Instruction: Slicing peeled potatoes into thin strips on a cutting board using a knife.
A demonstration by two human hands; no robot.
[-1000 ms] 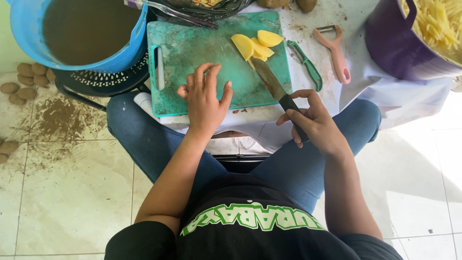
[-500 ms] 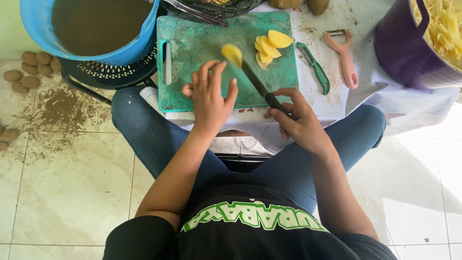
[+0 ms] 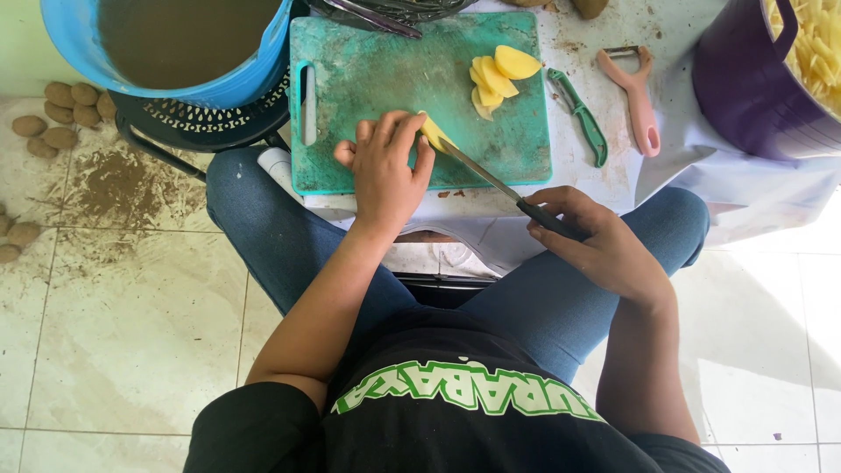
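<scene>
A single potato slice (image 3: 434, 133) lies on the green cutting board (image 3: 368, 79), right at the fingertips of the left hand (image 3: 383, 175) and mostly hidden by them. That hand rests palm down on the board, fingers spread and loosely curved, steadying the slice rather than clutching it. The knife (image 3: 491, 178) comes in from the right, its tip touching the slice just past the fingertips; the right hand (image 3: 596, 241) is closed around the dark handle, down near the person's lap.

The step in hand looks like cutting one slice into strips — the blade is set but seems not yet driven through. The next move calls for pressing the blade down close beside the fingertips, so they must stay tucked clear of the edge.

Beyond the left hand, toward the far corner of the board, sits a small stack of potato slices (image 3: 498, 74). Farther right of the knife lie a green peeler (image 3: 580, 118) and a pink peeler (image 3: 638, 96), then a purple bucket (image 3: 753, 96) holding cut strips. Left of the hand stands a blue bucket (image 3: 158, 44) of muddy water — and unpeeled potatoes (image 3: 70, 109) lie on the floor.
</scene>
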